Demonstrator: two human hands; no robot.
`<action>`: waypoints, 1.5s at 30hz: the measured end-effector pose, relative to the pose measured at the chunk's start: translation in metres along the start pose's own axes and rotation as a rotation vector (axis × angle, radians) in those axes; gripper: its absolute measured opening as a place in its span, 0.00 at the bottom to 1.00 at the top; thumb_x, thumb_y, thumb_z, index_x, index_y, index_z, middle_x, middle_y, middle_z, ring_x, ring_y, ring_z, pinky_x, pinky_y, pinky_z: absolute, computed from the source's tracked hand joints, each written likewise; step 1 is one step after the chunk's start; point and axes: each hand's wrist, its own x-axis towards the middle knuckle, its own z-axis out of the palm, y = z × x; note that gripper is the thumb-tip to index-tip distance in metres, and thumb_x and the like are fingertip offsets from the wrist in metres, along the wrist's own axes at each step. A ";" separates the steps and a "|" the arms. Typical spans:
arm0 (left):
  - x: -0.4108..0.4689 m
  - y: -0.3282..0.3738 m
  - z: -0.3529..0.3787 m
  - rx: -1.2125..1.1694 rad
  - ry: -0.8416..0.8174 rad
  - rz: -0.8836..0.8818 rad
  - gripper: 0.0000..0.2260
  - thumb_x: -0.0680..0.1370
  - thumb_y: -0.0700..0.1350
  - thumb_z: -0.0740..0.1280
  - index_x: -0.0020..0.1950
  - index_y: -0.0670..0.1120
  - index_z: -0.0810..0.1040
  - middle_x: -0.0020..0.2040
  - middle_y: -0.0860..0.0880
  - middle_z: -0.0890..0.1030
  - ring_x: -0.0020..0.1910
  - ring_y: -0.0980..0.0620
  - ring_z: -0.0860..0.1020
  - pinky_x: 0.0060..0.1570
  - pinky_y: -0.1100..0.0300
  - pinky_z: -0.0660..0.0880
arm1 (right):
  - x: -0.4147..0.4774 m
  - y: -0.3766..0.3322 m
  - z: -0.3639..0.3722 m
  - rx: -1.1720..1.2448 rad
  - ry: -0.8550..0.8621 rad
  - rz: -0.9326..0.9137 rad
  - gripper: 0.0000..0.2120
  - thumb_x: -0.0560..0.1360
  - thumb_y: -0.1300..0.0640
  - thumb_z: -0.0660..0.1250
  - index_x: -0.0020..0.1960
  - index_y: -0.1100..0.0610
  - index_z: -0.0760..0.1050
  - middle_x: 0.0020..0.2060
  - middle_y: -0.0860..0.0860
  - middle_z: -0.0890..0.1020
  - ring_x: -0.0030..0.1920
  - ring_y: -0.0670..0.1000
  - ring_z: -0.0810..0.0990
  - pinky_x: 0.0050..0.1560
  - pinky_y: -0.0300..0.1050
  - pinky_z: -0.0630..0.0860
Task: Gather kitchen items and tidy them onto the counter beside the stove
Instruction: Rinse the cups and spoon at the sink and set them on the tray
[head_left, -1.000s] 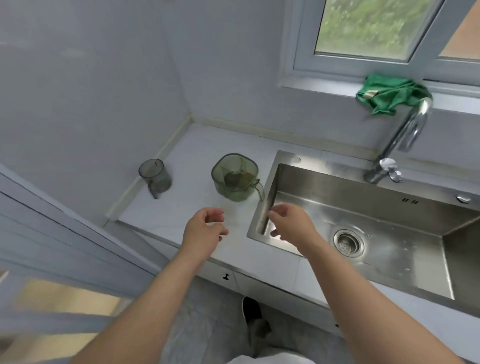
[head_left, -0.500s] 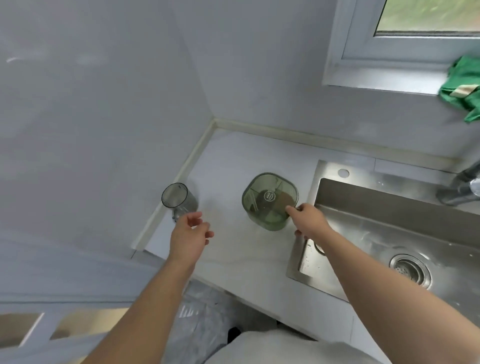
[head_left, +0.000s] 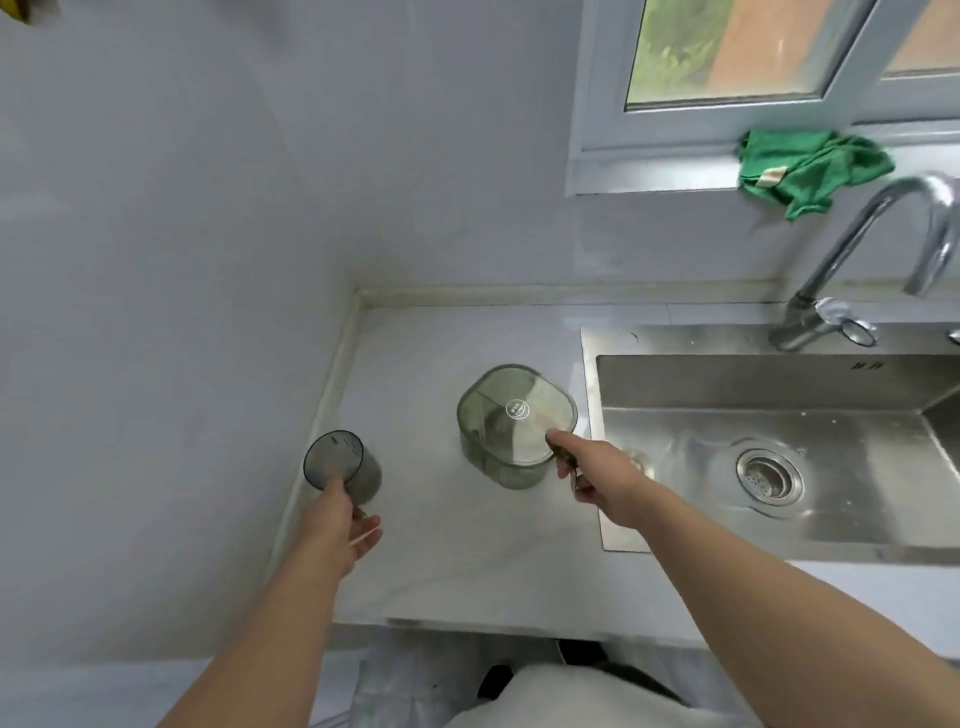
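A small smoky-grey cup stands near the left edge of the white counter. My left hand grips its handle, thumb on the near rim. A translucent green jug with a square rounded rim stands beside the sink. My right hand closes on the jug's handle at its right side, thumb resting on the rim. Both vessels stand upright on the counter.
A steel sink with a round drain lies to the right, a curved tap behind it. A green cloth hangs on the window sill. Walls close off the counter at the left and back.
Both hands have reached forward. The left hand has closed on the grey cup's handle, and the right hand has settled around the green jug's handle. My view has shifted left and closer.
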 end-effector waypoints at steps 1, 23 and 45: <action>0.005 -0.002 -0.003 0.008 -0.015 -0.017 0.20 0.82 0.57 0.58 0.51 0.40 0.73 0.39 0.43 0.71 0.35 0.46 0.75 0.36 0.51 0.78 | -0.010 -0.003 0.003 0.024 0.009 -0.031 0.17 0.73 0.43 0.70 0.39 0.57 0.76 0.34 0.52 0.76 0.28 0.49 0.62 0.33 0.42 0.63; -0.307 -0.153 0.170 0.622 -1.045 0.511 0.18 0.80 0.55 0.59 0.35 0.46 0.70 0.34 0.48 0.75 0.27 0.48 0.74 0.29 0.58 0.67 | -0.349 0.156 -0.145 0.816 1.043 -0.269 0.17 0.72 0.37 0.68 0.41 0.51 0.78 0.29 0.47 0.76 0.30 0.48 0.68 0.33 0.44 0.65; -0.731 -0.647 0.057 1.236 -1.861 0.530 0.22 0.82 0.60 0.57 0.36 0.46 0.71 0.33 0.49 0.77 0.27 0.50 0.75 0.31 0.58 0.71 | -0.811 0.575 -0.212 1.428 1.936 -0.237 0.19 0.75 0.39 0.67 0.38 0.54 0.76 0.33 0.49 0.75 0.27 0.47 0.66 0.30 0.43 0.63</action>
